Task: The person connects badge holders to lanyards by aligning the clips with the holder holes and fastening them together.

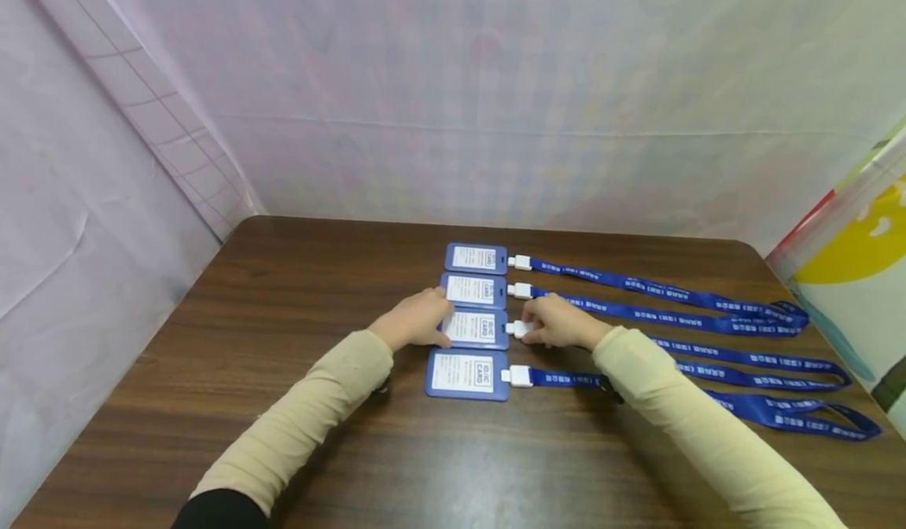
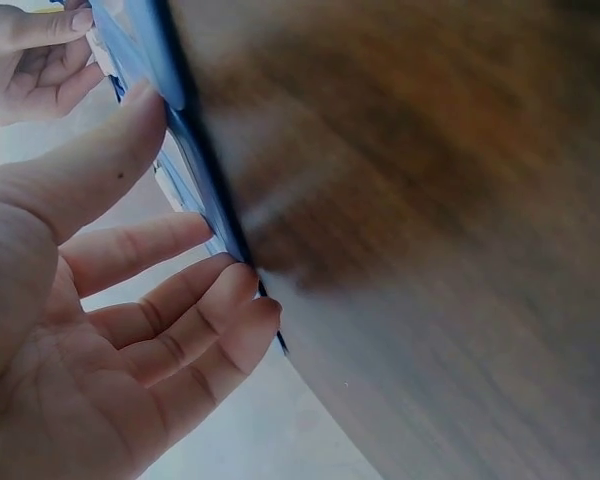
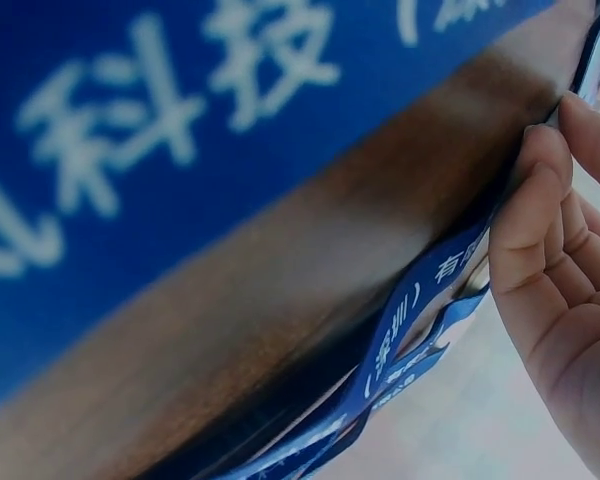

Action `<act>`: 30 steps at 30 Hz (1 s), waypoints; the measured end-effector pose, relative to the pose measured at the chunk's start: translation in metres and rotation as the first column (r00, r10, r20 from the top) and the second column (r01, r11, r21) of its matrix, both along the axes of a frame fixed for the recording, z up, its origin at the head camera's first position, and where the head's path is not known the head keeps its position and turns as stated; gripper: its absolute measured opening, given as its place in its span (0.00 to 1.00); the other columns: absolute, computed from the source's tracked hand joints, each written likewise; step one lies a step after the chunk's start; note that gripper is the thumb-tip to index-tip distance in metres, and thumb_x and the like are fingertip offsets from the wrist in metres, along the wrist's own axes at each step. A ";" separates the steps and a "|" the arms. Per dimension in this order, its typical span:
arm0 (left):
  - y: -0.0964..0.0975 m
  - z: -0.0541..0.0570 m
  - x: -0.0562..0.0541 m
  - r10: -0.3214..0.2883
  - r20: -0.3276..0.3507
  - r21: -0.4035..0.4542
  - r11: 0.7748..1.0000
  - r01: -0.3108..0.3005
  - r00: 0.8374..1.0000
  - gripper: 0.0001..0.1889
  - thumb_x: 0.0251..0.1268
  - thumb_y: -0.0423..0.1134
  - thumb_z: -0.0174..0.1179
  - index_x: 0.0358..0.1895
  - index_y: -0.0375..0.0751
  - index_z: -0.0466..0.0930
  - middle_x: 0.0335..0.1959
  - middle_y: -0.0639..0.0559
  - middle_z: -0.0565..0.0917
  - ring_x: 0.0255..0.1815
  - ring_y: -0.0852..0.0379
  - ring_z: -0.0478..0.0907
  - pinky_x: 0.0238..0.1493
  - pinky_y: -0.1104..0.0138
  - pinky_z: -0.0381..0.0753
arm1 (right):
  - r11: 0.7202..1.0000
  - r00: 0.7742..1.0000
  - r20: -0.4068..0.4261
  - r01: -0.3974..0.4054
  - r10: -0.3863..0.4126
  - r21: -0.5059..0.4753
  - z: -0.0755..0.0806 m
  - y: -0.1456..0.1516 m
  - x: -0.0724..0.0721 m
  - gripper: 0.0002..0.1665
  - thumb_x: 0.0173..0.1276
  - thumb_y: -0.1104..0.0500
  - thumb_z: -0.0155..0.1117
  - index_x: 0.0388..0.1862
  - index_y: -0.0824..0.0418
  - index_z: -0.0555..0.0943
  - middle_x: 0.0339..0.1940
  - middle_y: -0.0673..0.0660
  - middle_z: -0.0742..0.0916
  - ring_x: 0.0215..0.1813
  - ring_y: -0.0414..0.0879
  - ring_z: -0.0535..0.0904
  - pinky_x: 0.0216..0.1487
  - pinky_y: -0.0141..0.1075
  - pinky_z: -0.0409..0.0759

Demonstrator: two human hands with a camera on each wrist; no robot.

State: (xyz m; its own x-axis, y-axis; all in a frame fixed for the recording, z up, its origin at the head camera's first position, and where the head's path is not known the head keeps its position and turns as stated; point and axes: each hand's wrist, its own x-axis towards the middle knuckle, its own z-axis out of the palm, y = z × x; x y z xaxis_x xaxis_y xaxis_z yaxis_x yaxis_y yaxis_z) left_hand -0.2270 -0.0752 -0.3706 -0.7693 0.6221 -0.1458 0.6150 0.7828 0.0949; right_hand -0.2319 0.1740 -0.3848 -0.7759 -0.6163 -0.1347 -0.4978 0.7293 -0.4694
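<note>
Four blue-framed ID card holders lie in a column on the table: the far one (image 1: 476,258), the second (image 1: 474,290), the third (image 1: 473,328) and the nearest (image 1: 467,374). My left hand (image 1: 418,318) rests at the third holder's left edge, thumb by its near corner and fingers by its far corner. In the left wrist view, the extended fingers (image 2: 170,330) touch the holders' edge. My right hand (image 1: 562,321) pinches the white clip (image 1: 521,329) of the third holder's blue lanyard (image 1: 701,348). The right wrist view shows thumb and forefinger together; the clip is mostly hidden there.
The other lanyards (image 1: 637,284) run rightward, their loops near the table's right edge. The nearest lanyard (image 1: 793,411) passes under my right forearm. Pale cloth (image 1: 495,120) hangs behind the brown table (image 1: 297,277).
</note>
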 end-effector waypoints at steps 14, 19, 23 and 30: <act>0.000 -0.002 -0.004 -0.012 0.028 0.038 0.999 0.011 1.000 0.18 0.45 0.45 0.71 0.33 0.33 0.80 0.31 0.47 0.73 0.31 0.55 0.69 0.37 0.64 0.73 | 1.000 1.000 0.004 -0.023 0.022 0.018 0.002 -0.005 -0.002 0.12 0.54 0.61 0.68 0.33 0.67 0.77 0.15 0.48 0.79 0.15 0.38 0.73 0.18 0.30 0.73; 0.002 -0.001 -0.004 -0.022 0.030 0.053 0.998 0.020 0.999 0.18 0.44 0.44 0.71 0.32 0.33 0.80 0.31 0.47 0.72 0.31 0.54 0.70 0.37 0.63 0.73 | 1.000 1.000 0.014 -0.015 0.015 0.022 0.001 -0.004 -0.002 0.12 0.55 0.61 0.68 0.34 0.66 0.77 0.15 0.48 0.79 0.15 0.38 0.73 0.18 0.30 0.73; 0.002 -0.001 -0.003 -0.018 0.031 0.045 0.999 0.016 0.999 0.18 0.44 0.44 0.71 0.32 0.33 0.80 0.31 0.47 0.72 0.31 0.54 0.70 0.37 0.63 0.73 | 1.000 1.000 0.026 -0.013 0.013 0.022 0.001 -0.004 -0.003 0.11 0.55 0.61 0.68 0.33 0.66 0.77 0.16 0.48 0.79 0.15 0.38 0.73 0.18 0.31 0.74; 0.003 -0.001 -0.003 0.004 0.047 0.054 0.999 -0.007 0.999 0.18 0.44 0.44 0.71 0.34 0.33 0.80 0.31 0.48 0.72 0.31 0.56 0.69 0.36 0.65 0.73 | 0.999 0.999 0.016 -0.035 0.035 0.013 0.001 -0.003 -0.003 0.11 0.54 0.61 0.68 0.32 0.64 0.76 0.14 0.48 0.78 0.14 0.38 0.73 0.17 0.31 0.73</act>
